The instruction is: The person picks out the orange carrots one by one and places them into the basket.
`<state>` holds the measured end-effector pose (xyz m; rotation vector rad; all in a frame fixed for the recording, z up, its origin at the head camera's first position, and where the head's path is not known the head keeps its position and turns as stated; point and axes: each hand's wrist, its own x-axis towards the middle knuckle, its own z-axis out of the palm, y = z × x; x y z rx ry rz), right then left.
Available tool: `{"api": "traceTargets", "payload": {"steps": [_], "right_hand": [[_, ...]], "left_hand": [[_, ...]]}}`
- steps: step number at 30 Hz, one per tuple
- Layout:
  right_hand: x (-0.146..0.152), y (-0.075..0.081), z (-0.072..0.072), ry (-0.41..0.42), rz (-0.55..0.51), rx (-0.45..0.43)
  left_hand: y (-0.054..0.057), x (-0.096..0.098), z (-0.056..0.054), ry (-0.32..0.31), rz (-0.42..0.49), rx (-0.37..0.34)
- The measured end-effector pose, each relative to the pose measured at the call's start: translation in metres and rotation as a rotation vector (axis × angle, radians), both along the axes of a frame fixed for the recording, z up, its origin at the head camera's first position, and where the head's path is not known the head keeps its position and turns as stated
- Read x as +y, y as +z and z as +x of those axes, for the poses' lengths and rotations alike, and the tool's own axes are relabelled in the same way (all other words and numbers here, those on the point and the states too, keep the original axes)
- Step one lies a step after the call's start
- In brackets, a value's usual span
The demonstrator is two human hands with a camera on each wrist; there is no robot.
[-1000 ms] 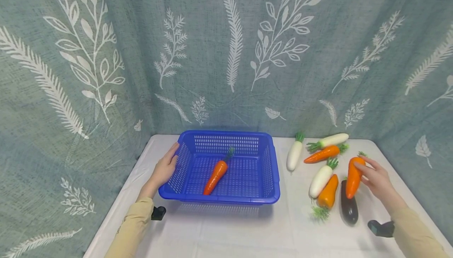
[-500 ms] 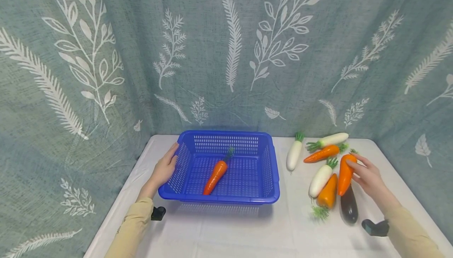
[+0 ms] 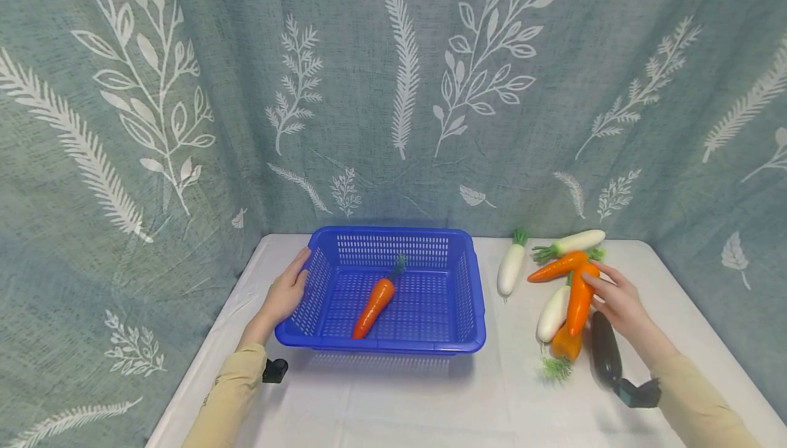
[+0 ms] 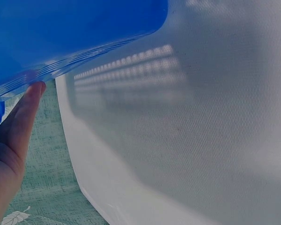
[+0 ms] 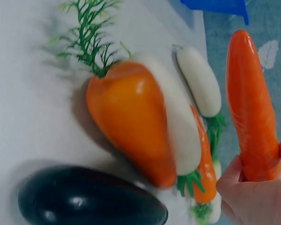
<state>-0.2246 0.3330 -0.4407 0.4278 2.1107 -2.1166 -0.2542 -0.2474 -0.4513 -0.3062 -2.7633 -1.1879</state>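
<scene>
My right hand (image 3: 617,301) pinches an orange carrot (image 3: 581,298) near its thick end, its tip pointing down in the head view. The held carrot (image 5: 252,108) hangs above the vegetables in the right wrist view. Beneath it, in the head view, it partly hides a white radish (image 3: 552,318) and a stubby orange carrot (image 3: 566,345). Beside my right hand lies a dark eggplant (image 3: 605,349). My left hand (image 3: 285,291) touches the left side of a blue basket (image 3: 393,347) with fairly straight fingers. Inside that basket lies another carrot (image 3: 375,306) with green leaves.
Another white radish (image 3: 512,270) lies right of the basket. Behind the held carrot are a slim carrot (image 3: 558,267) and a white radish (image 3: 581,242). A patterned curtain (image 3: 393,93) hangs behind the white table (image 3: 418,407).
My right hand has carried the carrot left, from above the eggplant to above the radish and stubby carrot. My left hand and the basket have stayed in place.
</scene>
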Motion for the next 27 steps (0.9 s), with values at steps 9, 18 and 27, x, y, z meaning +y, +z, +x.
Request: {"api": "traceTargets", "payload": {"steps": [9, 18, 27], "right_hand": [[-0.017, 0.007, -0.002, 0.021, -0.062, 0.049], [-0.031, 0.010, -0.001, 0.082, -0.112, 0.100], [-0.049, 0.014, -0.002, 0.084, -0.172, 0.115]], "left_hand": [[0.000, 0.000, 0.000, -0.003, 0.000, 0.010], [0.000, 0.001, 0.000, -0.003, 0.004, 0.003], [0.001, 0.001, 0.001, -0.001, 0.005, 0.001]]}}
